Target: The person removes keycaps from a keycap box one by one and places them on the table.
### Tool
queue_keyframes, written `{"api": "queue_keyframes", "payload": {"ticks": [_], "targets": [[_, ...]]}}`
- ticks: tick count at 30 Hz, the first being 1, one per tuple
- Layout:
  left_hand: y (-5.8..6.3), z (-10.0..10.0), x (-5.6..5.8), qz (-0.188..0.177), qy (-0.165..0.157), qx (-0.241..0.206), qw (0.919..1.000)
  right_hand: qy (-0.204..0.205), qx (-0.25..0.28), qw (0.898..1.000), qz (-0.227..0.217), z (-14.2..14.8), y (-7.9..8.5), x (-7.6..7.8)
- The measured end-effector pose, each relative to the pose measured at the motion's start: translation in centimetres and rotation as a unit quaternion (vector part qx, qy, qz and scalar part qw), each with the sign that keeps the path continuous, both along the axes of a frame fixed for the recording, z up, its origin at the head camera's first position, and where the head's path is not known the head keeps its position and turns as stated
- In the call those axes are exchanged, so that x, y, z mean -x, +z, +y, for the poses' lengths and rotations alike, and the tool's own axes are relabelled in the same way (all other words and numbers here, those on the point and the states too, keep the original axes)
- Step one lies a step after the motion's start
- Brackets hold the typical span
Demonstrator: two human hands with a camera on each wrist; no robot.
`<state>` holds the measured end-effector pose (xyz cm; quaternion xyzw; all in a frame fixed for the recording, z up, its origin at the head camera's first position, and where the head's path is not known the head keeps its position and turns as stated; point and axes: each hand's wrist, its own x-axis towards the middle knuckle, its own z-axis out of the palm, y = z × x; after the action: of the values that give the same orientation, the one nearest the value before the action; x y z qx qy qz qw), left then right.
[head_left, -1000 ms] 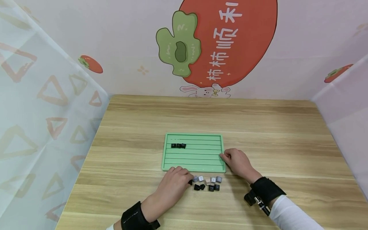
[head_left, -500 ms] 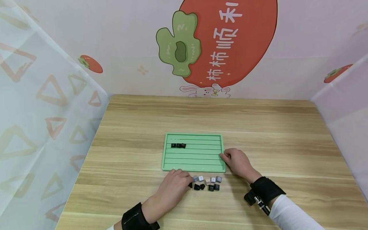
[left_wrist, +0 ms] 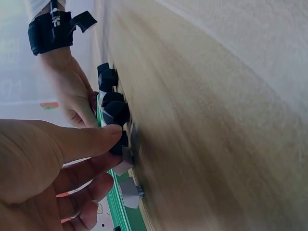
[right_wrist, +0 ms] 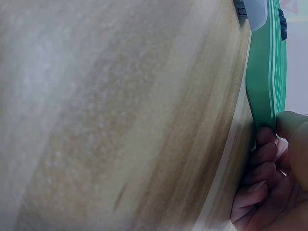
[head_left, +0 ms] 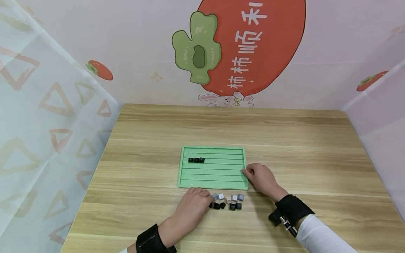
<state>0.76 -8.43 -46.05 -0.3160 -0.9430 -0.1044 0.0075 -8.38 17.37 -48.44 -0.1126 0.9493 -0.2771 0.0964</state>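
My left hand (head_left: 193, 209) is at the left end of a group of loose keycaps, just in front of the green tray (head_left: 215, 178). In the left wrist view its thumb and index finger pinch a black keycap (left_wrist: 120, 144), partly covered by the fingers. Other black keycaps (head_left: 216, 206) lie beside it on the table, with pale and grey keycaps (head_left: 234, 198) behind them. Three black keycaps (head_left: 196, 160) stand in a row on the tray's ridged surface, towards the left. My right hand (head_left: 261, 178) grips the tray's right edge, thumb on top and fingers below.
A wooden table (head_left: 152, 140) carries everything. Behind it rises a printed backdrop (head_left: 142, 42), with patterned sheets along both sides. Each wrist wears a black strap (head_left: 292, 209) with a small camera.
My left hand has shifted slightly towards the near side and right, among the keycaps. The right hand and the tray have stayed still.
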Motion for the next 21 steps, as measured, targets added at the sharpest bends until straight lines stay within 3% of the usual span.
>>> {"api": "queue_keyframes", "payload": {"ticks": [11, 21], "targets": [[-0.11, 0.25, -0.03, 0.031, 0.002, 0.008, 0.9995, -0.001, 0.0, 1.0, -0.001, -0.1, 0.22, 0.02], [-0.07, 0.19, -0.07, 0.023, 0.005, 0.012, 0.9997, -0.001, 0.002, 1.0, 0.004, -0.01, 0.16, -0.02]]}}
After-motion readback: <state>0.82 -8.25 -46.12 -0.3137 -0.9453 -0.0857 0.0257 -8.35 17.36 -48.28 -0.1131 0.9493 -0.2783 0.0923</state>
